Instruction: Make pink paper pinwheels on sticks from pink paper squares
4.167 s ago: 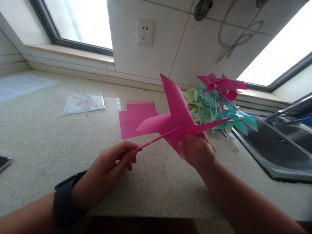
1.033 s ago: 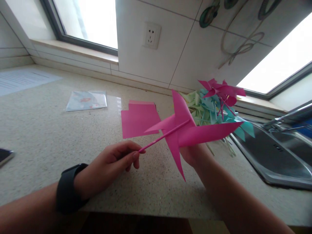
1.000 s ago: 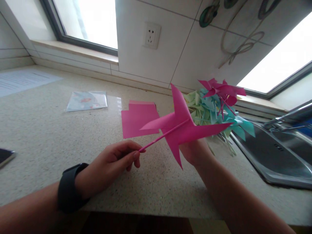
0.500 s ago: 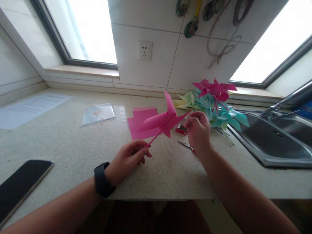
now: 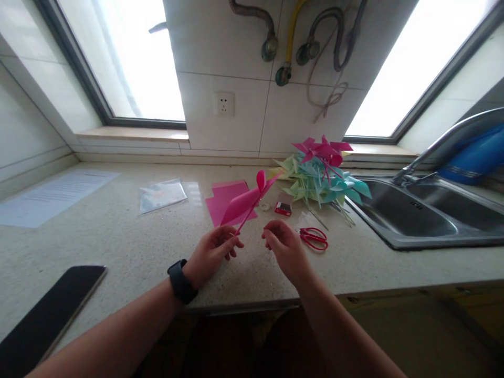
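Note:
My left hand (image 5: 214, 251), with a dark watch (image 5: 181, 282) at its wrist, is closed on the thin stick of a pink paper pinwheel (image 5: 244, 203). The pinwheel leans up and to the right, its blades above the hand. Just right of the stick, my right hand (image 5: 284, 247) hovers apart from the pinwheel with its fingers pinched together. Whatever sits in that pinch, if anything, is too small to see. Red-handled scissors (image 5: 314, 239) lie beside the right hand. Pink paper sheets (image 5: 220, 202) lie behind the pinwheel.
Pink, blue and yellow-green paper pinwheels (image 5: 321, 168) are piled at the back right. A small red-and-black box (image 5: 283, 206) lies before them. The steel sink (image 5: 394, 223) is at right. A phone (image 5: 55, 310), a clear packet (image 5: 163, 196) and a printed sheet (image 5: 59, 195) lie left.
My right hand has moved down and left, away from the pinwheel's blade. The scissors now show more fully. My view has shifted a little to the right and up.

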Demonstrator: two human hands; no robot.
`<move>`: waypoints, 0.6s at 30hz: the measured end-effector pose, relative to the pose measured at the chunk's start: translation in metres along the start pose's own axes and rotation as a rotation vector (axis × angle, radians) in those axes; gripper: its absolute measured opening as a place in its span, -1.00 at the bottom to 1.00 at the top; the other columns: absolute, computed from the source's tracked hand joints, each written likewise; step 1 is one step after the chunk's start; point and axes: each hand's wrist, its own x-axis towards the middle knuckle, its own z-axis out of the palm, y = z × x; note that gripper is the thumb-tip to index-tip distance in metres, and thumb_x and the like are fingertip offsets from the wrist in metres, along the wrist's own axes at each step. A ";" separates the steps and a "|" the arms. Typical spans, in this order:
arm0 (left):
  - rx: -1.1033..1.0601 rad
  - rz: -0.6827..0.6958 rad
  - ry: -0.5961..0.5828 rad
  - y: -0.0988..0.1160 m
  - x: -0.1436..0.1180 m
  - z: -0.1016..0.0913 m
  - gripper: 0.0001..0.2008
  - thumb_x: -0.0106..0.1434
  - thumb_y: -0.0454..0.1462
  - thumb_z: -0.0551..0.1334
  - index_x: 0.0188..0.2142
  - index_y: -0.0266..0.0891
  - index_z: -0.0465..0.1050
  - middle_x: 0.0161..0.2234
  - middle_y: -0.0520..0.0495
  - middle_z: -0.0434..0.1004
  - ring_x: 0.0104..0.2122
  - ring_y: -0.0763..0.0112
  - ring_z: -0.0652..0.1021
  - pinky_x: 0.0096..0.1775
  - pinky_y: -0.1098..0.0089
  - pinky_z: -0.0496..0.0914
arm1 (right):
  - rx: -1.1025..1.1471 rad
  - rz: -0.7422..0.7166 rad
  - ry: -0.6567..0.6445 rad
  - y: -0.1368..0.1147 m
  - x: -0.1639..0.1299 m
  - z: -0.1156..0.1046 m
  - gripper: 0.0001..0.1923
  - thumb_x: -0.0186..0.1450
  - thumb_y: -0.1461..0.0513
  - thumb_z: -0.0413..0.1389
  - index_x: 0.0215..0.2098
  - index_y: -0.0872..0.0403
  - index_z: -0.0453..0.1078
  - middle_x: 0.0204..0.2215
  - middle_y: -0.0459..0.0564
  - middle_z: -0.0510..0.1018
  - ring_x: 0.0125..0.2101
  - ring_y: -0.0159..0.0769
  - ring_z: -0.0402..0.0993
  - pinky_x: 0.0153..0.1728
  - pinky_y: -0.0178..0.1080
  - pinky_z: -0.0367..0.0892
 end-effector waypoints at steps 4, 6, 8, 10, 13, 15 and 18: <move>0.029 0.003 -0.008 0.002 -0.001 0.001 -0.71 0.29 -0.10 0.33 -0.15 -0.25 0.41 -0.33 -0.08 0.63 -0.48 0.44 0.52 -0.44 0.44 0.35 | 0.022 -0.074 0.106 -0.007 -0.002 0.023 -0.89 0.27 0.18 0.22 -0.31 0.03 0.40 -0.48 -0.15 0.46 -0.50 -0.39 0.37 -0.48 -0.31 0.26; 0.047 0.005 -0.012 0.002 -0.002 0.001 -0.71 0.29 -0.11 0.33 -0.15 -0.26 0.41 -0.32 -0.09 0.62 -0.47 0.44 0.53 -0.44 0.43 0.35 | 0.038 -0.118 0.178 -0.013 0.000 0.032 -0.87 0.27 0.19 0.24 -0.26 0.02 0.39 -0.43 -0.14 0.46 -0.46 -0.38 0.38 -0.45 -0.30 0.28; 0.063 0.008 -0.020 0.002 -0.003 0.001 -0.72 0.29 -0.12 0.32 -0.16 -0.27 0.42 -0.32 -0.09 0.62 -0.47 0.43 0.53 -0.44 0.43 0.36 | 0.055 -0.154 0.231 -0.019 0.001 0.040 -0.85 0.26 0.20 0.25 -0.23 0.01 0.39 -0.36 -0.12 0.49 -0.42 -0.37 0.39 -0.40 -0.28 0.31; 0.078 0.013 -0.030 0.002 -0.004 0.001 -0.73 0.29 -0.12 0.32 -0.17 -0.27 0.42 -0.32 -0.10 0.63 -0.47 0.43 0.53 -0.44 0.43 0.36 | 0.079 -0.177 0.266 -0.021 -0.001 0.047 -0.85 0.26 0.21 0.24 -0.21 0.01 0.39 -0.32 -0.10 0.50 -0.39 -0.37 0.41 -0.36 -0.27 0.32; 0.103 0.025 -0.036 0.002 -0.005 0.000 -0.74 0.30 -0.13 0.31 -0.16 -0.27 0.43 -0.31 -0.11 0.64 -0.46 0.43 0.53 -0.44 0.42 0.36 | 0.130 -0.183 0.289 -0.023 -0.005 0.052 -0.87 0.30 0.19 0.20 -0.18 0.01 0.41 -0.33 -0.10 0.50 -0.38 -0.35 0.41 -0.34 -0.25 0.33; 0.121 0.039 -0.030 0.003 -0.006 0.000 -0.75 0.31 -0.14 0.30 -0.14 -0.27 0.43 -0.31 -0.11 0.64 -0.46 0.44 0.53 -0.43 0.42 0.36 | 0.168 -0.178 0.291 -0.025 -0.006 0.051 -0.89 0.32 0.18 0.16 -0.19 0.01 0.42 -0.36 -0.10 0.50 -0.38 -0.33 0.41 -0.33 -0.24 0.32; 0.152 0.064 -0.006 0.004 -0.007 0.001 -0.78 0.31 -0.17 0.30 -0.17 -0.27 0.44 -0.31 -0.09 0.64 -0.47 0.45 0.53 -0.43 0.42 0.36 | 0.224 -0.158 0.279 -0.027 -0.008 0.047 -0.87 0.34 0.17 0.10 -0.21 0.02 0.44 -0.39 -0.10 0.51 -0.39 -0.31 0.41 -0.33 -0.23 0.32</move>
